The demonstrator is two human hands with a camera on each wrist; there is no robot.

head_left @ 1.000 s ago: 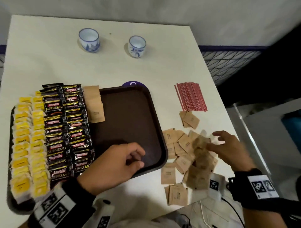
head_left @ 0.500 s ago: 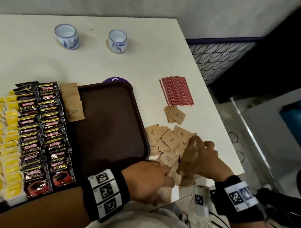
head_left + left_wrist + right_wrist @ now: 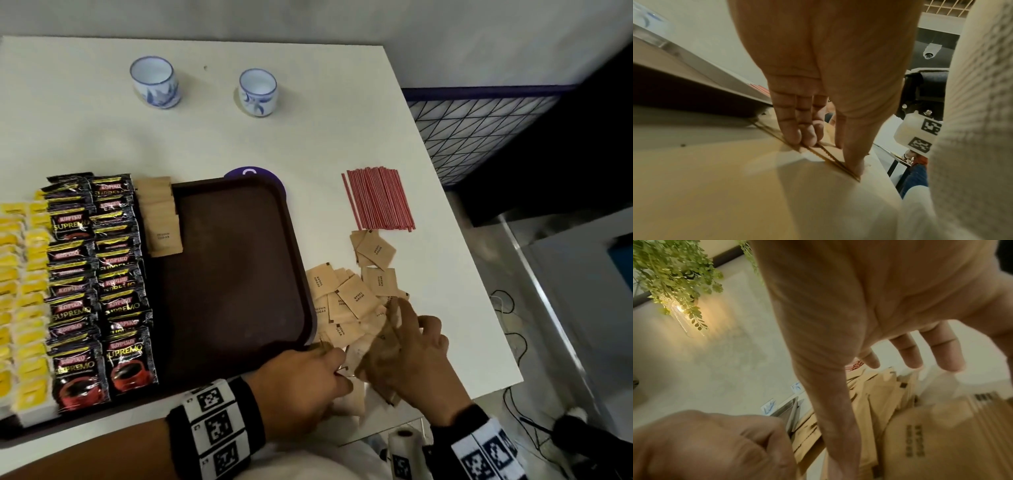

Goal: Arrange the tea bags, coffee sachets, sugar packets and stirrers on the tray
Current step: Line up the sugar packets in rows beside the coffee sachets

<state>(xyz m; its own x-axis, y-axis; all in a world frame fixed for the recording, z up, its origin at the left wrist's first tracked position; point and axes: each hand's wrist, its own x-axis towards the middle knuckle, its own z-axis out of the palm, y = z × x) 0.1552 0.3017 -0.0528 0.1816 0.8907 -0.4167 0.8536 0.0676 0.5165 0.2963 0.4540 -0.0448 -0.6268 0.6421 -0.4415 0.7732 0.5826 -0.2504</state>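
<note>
The main risk, I think, is that the thin brown sugar packets (image 3: 352,298) slide apart or fall from the near edge of the table (image 3: 308,137), because they overlap loosely in a heap just right of the tray (image 3: 298,260) and some lie very close to that edge. A second risk is a crooked bundle: if the packets are lifted before their edges line up, the new column on the tray will not sit straight beside the coffee sachets (image 3: 99,281). The left hand (image 3: 301,387) is at the near right corner of the tray, palm down, and its fingertips (image 3: 795,138) and thumb pinch a few packets by their edges against the table. The right hand (image 3: 411,359) is just right of it, over the heap; its fingers are spread and only lightly bent, and I cannot tell if they hold a packet. On the tray, the tea bags (image 3: 24,284) fill the far left, the sachets stand next to them, and a short column of sugar packets has started. The red stirrers (image 3: 378,198) lie on the table right of the tray, beyond the heap.
</note>
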